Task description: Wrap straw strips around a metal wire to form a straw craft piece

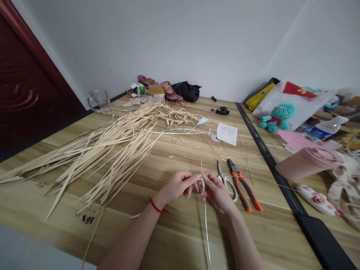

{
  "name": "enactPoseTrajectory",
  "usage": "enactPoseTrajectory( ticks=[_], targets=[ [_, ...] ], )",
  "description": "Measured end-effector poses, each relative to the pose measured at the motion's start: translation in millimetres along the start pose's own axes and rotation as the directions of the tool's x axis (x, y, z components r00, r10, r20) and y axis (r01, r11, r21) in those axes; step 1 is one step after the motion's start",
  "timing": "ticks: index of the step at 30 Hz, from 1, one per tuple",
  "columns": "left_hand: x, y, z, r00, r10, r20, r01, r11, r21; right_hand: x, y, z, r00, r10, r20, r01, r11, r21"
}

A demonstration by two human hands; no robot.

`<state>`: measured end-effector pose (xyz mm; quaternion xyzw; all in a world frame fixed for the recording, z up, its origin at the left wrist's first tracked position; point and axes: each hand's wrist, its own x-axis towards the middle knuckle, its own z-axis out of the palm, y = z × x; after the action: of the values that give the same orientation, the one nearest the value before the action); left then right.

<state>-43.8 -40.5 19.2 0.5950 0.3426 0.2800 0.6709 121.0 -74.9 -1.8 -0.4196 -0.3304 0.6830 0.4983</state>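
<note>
My left hand, with a red string round its wrist, pinches a small pale straw piece at the middle front. On the other side of that piece, my right hand has its fingers closed on it too. A thin silvery wire runs through the straw piece between my fingertips, its lower end reaching the bottom edge and its tip sticking up beyond my hands. Just right of my right hand lie scissors with pale handles and pliers with orange and grey handles.
Long straw strips spread over the left of the table. Behind are woven straw pieces, a glass mug, a black bag and a paper. At right lie a pink cup, a bottle and a turquoise doll.
</note>
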Motion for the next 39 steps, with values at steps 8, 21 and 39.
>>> enactPoseTrajectory(
  ticks=[8,21,39],
  targets=[
    [-2,4,-16.3,0.967,0.166,-0.191,-0.147,0.983,0.108,-1,8,19,0.998,0.043,0.045,-0.043,0.999,0.001],
    [0,-2,-22.0,0.783,0.507,-0.361,-0.287,0.809,0.513,-4,18,28,0.997,-0.075,-0.007,0.073,0.984,-0.164],
    [5,-9,-19.8,0.772,0.531,-0.349,-0.313,0.796,0.517,-2,29,38,0.987,-0.156,-0.033,0.13,0.907,-0.4]
  ],
)
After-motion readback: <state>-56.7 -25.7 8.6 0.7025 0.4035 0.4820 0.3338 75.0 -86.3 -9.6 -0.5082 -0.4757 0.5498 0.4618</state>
